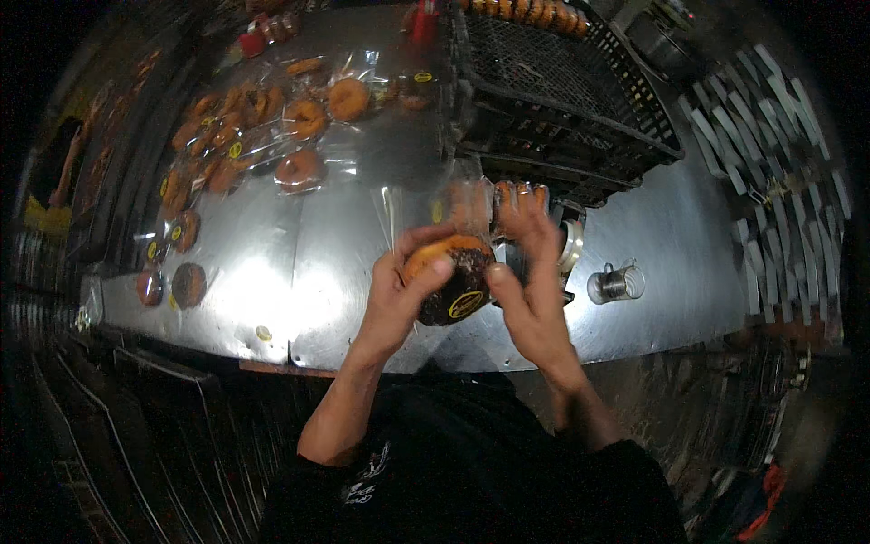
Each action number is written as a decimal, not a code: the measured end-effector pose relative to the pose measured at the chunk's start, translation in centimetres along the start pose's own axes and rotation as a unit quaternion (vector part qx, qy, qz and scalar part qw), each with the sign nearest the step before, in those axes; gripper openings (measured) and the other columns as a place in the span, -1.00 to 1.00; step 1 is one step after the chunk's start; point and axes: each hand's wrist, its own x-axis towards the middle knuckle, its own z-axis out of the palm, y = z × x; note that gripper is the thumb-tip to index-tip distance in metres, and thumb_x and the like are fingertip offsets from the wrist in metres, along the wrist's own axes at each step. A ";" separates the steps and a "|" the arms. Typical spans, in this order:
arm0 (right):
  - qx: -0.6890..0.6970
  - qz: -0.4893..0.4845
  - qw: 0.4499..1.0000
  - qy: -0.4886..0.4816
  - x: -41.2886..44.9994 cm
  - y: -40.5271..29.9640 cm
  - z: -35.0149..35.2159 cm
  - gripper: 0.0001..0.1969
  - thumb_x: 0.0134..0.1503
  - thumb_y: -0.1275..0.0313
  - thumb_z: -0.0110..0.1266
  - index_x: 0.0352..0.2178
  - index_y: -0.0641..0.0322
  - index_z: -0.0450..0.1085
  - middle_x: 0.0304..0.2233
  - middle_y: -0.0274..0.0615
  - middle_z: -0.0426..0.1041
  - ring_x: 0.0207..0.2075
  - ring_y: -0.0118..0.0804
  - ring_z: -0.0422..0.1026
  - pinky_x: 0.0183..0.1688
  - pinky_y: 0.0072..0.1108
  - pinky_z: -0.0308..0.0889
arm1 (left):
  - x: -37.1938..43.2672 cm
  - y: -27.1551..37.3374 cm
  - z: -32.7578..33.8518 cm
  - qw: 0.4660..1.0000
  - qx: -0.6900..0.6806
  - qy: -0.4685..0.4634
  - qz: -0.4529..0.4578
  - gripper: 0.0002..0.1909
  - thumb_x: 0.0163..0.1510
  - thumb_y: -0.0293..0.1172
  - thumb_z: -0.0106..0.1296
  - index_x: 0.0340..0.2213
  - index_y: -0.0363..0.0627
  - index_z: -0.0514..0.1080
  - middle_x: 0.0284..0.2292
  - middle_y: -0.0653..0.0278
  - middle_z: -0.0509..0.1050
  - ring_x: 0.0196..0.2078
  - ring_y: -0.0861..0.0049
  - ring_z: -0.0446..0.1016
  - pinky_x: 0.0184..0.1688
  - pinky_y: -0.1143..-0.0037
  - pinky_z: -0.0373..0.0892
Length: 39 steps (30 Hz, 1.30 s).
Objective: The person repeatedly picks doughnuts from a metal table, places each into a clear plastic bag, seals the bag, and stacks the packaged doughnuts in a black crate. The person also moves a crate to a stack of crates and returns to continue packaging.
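My left hand (pixel 401 285) grips a doughnut (pixel 448 279) in clear plastic wrap, with its thumb on the near face. Dark chocolate-like coating covers much of the doughnut, and a yellow oval label sits low on it. At the right edge of the wrap is my right hand (pixel 537 292), fingers spread and slightly blurred, its thumb tip at or against the wrap; contact is unclear. Just beyond my hands stand more wrapped doughnuts (pixel 520 197) in a row, partly hidden by my right fingers. A device with a pale roll (pixel 573 245) is half covered behind that hand.
Many bagged doughnuts (pixel 304 119) lie across the left of the metal table (pixel 340 245). Stacked black plastic crates (pixel 564 129) stand at the back right, with doughnuts (pixel 527 12) in the upper one. A glass cup (pixel 615 282) is on the right, and a loose label (pixel 264 333) near the front edge.
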 end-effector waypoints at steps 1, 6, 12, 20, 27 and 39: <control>0.122 0.106 0.986 -0.049 -0.6 0.9 0.5 -0.33 0.23 0.36 -0.03 0.25 0.33 -0.15 0.14 0.15 0.18 0.17 -0.10 0.21 0.20 -0.36 0.13 | 0.2 -0.3 0.1 0.998 0.002 0.049 -0.046 -0.42 0.19 -0.07 -0.06 0.07 -0.31 0.24 -0.17 0.06 0.49 -0.14 0.43 0.48 -0.05 0.48 0.38; 0.080 0.130 0.986 -0.059 -2.0 3.6 -0.3 -0.68 0.21 0.40 0.03 -0.07 0.36 0.21 -0.13 -0.10 0.31 -0.12 -0.32 0.34 -0.05 -0.48 0.29 | 0.2 -1.9 1.9 0.976 0.081 0.201 -0.016 -0.62 0.29 -0.21 -0.14 -0.03 -0.28 0.28 -0.31 0.20 0.41 -0.29 0.56 0.40 -0.20 0.53 0.36; 0.090 -0.021 0.990 0.105 -3.7 0.8 -5.9 -0.87 0.17 0.46 0.05 -0.33 0.35 0.33 -0.31 -0.14 0.39 -0.25 -0.32 0.39 -0.18 -0.51 0.31 | -2.1 -0.6 5.6 0.975 0.130 0.107 0.146 -0.84 0.24 -0.40 -0.05 -0.37 -0.26 0.34 -0.42 0.28 0.38 -0.39 0.67 0.37 -0.34 0.63 0.32; 0.263 -0.015 0.947 0.182 -4.9 0.1 -3.7 -0.88 0.35 0.38 -0.31 -0.24 0.20 0.06 -0.47 -0.04 0.44 -0.31 -0.33 0.45 -0.21 -0.52 0.44 | -0.2 0.5 7.6 0.983 0.172 0.031 0.062 -0.71 0.18 -0.47 0.01 -0.10 -0.29 0.26 -0.34 0.25 0.35 -0.26 0.58 0.35 -0.17 0.53 0.32; 0.144 -0.143 0.965 0.166 -2.3 -1.4 -0.6 -0.87 0.31 0.43 -0.18 -0.20 0.24 0.08 -0.38 0.04 0.44 -0.35 -0.34 0.40 -0.27 -0.52 0.39 | -3.4 2.9 5.1 0.965 0.221 -0.004 0.139 -0.81 0.12 -0.45 0.10 -0.27 -0.34 0.43 -0.32 0.22 0.48 -0.28 0.52 0.44 -0.17 0.55 0.38; -0.158 -0.138 0.978 -0.003 -3.4 -2.1 5.9 -0.72 0.01 0.50 0.17 -0.19 0.27 0.39 -0.19 -0.05 0.43 -0.07 -0.02 0.37 0.03 -0.23 0.20 | -2.4 1.9 -3.4 0.921 0.195 0.019 0.338 -0.93 0.16 -0.52 0.01 -0.30 -0.21 0.39 -0.29 0.17 0.38 -0.26 0.45 0.38 -0.18 0.47 0.34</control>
